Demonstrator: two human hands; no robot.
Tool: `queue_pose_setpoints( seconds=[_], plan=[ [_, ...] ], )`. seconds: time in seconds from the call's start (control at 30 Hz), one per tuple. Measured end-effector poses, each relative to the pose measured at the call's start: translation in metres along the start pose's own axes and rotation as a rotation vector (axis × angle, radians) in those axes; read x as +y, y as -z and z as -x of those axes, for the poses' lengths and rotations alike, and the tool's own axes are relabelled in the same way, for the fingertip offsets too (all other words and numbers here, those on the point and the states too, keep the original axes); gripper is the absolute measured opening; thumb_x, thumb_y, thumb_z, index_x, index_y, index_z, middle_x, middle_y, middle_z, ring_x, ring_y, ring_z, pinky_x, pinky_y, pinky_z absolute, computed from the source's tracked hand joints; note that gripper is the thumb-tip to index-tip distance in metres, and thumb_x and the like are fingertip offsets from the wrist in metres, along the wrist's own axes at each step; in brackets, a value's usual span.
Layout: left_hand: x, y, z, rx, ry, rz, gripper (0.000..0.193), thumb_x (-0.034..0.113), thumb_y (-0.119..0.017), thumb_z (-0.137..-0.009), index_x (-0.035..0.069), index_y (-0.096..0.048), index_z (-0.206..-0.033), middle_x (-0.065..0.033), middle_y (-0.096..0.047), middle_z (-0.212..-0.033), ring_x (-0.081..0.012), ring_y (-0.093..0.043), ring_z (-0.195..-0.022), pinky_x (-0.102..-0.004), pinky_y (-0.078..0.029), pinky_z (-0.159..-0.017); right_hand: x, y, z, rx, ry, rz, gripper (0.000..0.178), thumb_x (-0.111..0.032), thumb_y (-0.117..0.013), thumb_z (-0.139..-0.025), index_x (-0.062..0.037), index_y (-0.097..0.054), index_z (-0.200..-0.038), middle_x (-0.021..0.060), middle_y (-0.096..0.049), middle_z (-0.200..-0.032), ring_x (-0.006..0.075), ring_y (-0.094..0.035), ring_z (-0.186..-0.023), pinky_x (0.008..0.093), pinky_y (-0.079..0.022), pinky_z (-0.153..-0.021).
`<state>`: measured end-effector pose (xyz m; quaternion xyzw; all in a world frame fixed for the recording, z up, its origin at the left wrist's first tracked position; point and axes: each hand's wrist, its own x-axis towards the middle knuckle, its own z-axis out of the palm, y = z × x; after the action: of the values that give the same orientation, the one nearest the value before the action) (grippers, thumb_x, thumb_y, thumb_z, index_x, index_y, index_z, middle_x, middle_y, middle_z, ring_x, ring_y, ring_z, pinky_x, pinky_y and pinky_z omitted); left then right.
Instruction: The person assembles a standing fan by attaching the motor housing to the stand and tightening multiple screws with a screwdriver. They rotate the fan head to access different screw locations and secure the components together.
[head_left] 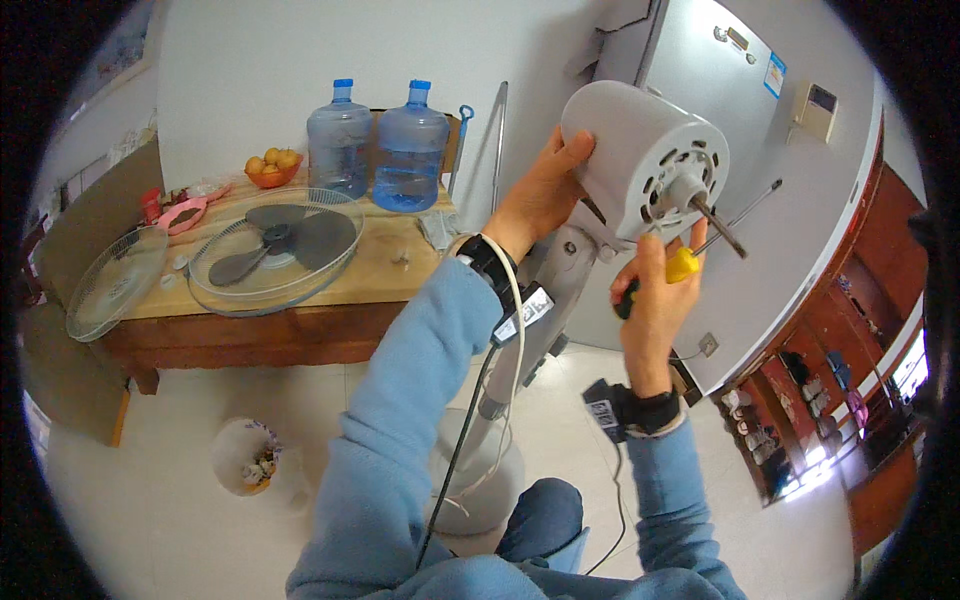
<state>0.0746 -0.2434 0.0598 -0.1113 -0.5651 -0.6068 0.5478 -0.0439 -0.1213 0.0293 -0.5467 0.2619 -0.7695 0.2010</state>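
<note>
Well left of and beyond the left hand point(548, 188), on the surface point(390, 287), stood two blue-capped water jugs point(411, 155), both holding clear water. Left of the jugs, an orange bowl point(270, 178) of round yellow-orange fruit point(272, 160); farther left, a pink dish point(183, 216) with dark contents too small to identify. On the floor, lower left of both hands, a white round bin point(235, 452); the pale and yellow clump at its side could have been contents or decoration, could not tell.

Fan motor housing point(630, 150) sat atop its tilted stand column point(565, 275), between and above the hands. Long axis ran from upper left to lower right; metal shaft point(722, 228) pointed down-right, past the right hand point(662, 295). Housing: smooth, pale grey, rounded barrel; front face ringed with dark vent slots about a light central collar.

Left hand half-open, wrapped round the housing's rear and underside. Right hand curled closed about a yellow-and-black screwdriver point(683, 265), blade slanting up-right, fingertips close under the housing's front rim; contact unclear.
</note>
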Motion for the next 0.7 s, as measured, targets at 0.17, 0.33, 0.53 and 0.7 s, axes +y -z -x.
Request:
queue_pose_setpoints(
  seconds=[0.17,0.33,0.53,0.7],
  plan=[
    [0.01,-0.011,0.001,0.005,-0.076,0.027,0.074,0.04,-0.076,-0.076,0.012,-0.036,-0.132,-0.0065,-0.049,-0.122,-0.0221,-0.048,-0.113,-0.0415,-0.042,-0.095,0.014,-0.015,0.002,0.113,0.177,0.123,0.068,-0.016,-0.069,-0.084,-0.0015,-0.03,-0.138,0.0062,-0.059,-0.075,0.0076,-0.049,-0.043,0.022,-0.04,-0.038],
    [0.013,-0.014,0.004,0.125,-0.116,0.101,0.073,0.031,-0.079,-0.074,0.006,-0.038,-0.129,-0.0084,-0.049,-0.12,-0.0226,-0.049,-0.112,-0.0399,-0.042,-0.096,0.02,-0.014,0.004,0.234,0.067,-0.127,0.058,-0.025,-0.059,-0.091,0.0018,-0.035,-0.135,0.0066,-0.053,-0.07,0.0101,-0.044,-0.041,0.0239,-0.036,-0.038],
    [0.004,-0.021,0.006,0.207,-0.207,0.094,0.078,0.026,-0.081,-0.071,0.004,-0.037,-0.132,-0.01,-0.051,-0.119,-0.0226,-0.052,-0.109,-0.0381,-0.046,-0.093,0.018,-0.029,0.013,0.153,0.045,-0.063,0.067,-0.009,-0.066,-0.084,-0.0024,-0.03,-0.141,0.0091,-0.057,-0.104,0.0072,-0.047,-0.045,0.0217,-0.039,-0.04],
    [0.005,-0.023,0.01,0.278,-0.253,0.098,0.087,0.023,-0.083,-0.068,0.003,-0.033,-0.136,-0.0119,-0.051,-0.121,-0.0229,-0.052,-0.11,-0.0369,-0.046,-0.092,0.018,-0.035,0.009,0.153,0.095,0.052,0.03,-0.022,-0.066,-0.086,-0.0042,-0.052,-0.105,-0.0009,-0.047,-0.068,0.0063,-0.045,-0.044,0.0207,-0.037,-0.04]
  ],
)
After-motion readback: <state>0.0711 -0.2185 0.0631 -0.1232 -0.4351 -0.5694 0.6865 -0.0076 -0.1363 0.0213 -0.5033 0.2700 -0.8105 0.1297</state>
